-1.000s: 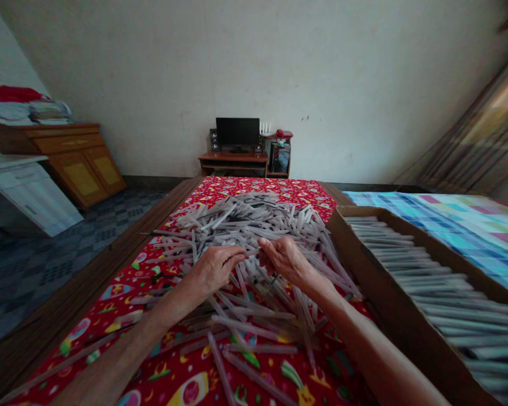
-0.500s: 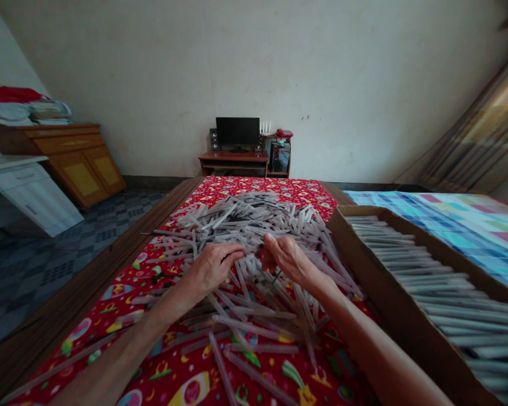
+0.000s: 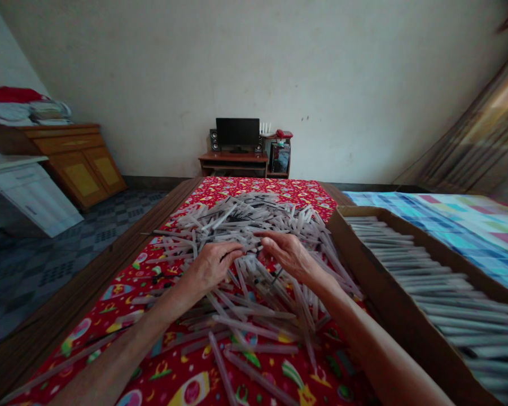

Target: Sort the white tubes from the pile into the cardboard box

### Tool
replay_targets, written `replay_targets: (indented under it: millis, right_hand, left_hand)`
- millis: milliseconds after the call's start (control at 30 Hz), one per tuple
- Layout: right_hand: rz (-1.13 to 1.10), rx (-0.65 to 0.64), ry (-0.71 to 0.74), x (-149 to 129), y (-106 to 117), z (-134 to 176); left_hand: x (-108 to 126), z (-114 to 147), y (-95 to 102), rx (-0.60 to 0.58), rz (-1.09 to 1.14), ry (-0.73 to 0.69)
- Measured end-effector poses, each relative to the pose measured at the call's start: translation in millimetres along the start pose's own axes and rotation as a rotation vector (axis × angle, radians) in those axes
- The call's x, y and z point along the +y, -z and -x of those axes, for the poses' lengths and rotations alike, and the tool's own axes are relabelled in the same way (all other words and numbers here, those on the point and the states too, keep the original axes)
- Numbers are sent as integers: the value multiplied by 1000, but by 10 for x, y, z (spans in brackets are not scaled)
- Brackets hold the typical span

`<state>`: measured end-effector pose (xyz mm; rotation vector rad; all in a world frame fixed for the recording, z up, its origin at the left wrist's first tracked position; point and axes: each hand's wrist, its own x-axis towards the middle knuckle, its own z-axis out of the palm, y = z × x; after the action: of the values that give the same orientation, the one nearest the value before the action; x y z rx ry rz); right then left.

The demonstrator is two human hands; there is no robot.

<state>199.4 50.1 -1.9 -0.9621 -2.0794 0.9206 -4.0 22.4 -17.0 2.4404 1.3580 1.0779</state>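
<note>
A large heap of translucent, whitish plastic tubes [image 3: 254, 316], some with dark ends, lies loose before me. Over the middle of it is my left hand [image 3: 215, 264], thumb and forefinger pinched together; what is between them is too small to make out. Facing it a short way off, my right hand [image 3: 288, 255] has its forefinger reaching forward above the thumb and the other fingers curled. A small dark-tipped piece shows by its fingertips, and a thin dark rod [image 3: 276, 276] shows below the palm. Whether the right hand grips either one is unclear.
A long cardboard box [image 3: 364, 256] at my right holds rows of similar tubes. Under the heap lies a red patterned cloth [image 3: 186, 369]. A checked bedspread [image 3: 457, 225] is beyond the box. A monitor [image 3: 237, 132] stands on a desk by the far wall.
My right hand's forefinger has stretched forward and its thumb has dropped beneath it. My left hand has barely moved. The heap and the box look the same.
</note>
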Motion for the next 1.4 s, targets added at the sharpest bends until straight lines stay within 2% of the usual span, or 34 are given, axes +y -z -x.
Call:
replay_targets:
  millis: [100, 167, 233, 300, 433, 500, 600, 667, 733, 800, 900, 1033, 1133, 1200, 1300, 1400]
  right_hand:
    - [94, 24, 91, -27, -2, 2]
    - [126, 52, 36, -13, -28, 1]
    - [80, 43, -64, 22, -48, -5]
    - [14, 15, -98, 51, -44, -12]
    - [43, 11, 61, 15, -8, -7]
    - [104, 25, 79, -29, -14, 3]
    - [120, 42, -20, -60, -49, 9]
    - [51, 10, -125, -47, -63, 1]
    - [-44, -28, -153, -22, -54, -10]
    - [-85, -37, -67, -8, -28, -14]
    - [-9, -13, 66, -28, 4, -3]
    - [121, 65, 8, -49, -19, 7]
    - [39, 47, -79, -25, -45, -4]
    - [-9, 29, -56, -16, -44, -7]
    - [55, 26, 72, -41, -23, 8]
    - [115, 11, 54, -72, -14, 25]
  left_hand:
    - [-7, 8, -11, -16, -14, 2]
    - [6, 5, -16, -21, -10, 4]
    - [19, -1, -15, -13, -9, 8]
    - [23, -8, -9, -1, -19, 8]
    - [18, -9, -2, -4, -36, -3]
    - [23, -5, -7, -12, -28, 3]
    - [38, -1, -18, -24, -5, 14]
    - [41, -1, -19, -30, 6, 17]
    - [36, -3, -16, -21, 13, 24]
    - [27, -5, -12, -5, 18, 27]
    - [28, -1, -12, 2, 30, 22]
    - [41, 9, -20, -29, 26, 34]
    - [27, 7, -17, -27, -3, 31]
    - [14, 2, -11, -18, -10, 26]
    - [15, 1, -5, -19, 9, 25]
    - [37, 12, -5, -49, 39, 37]
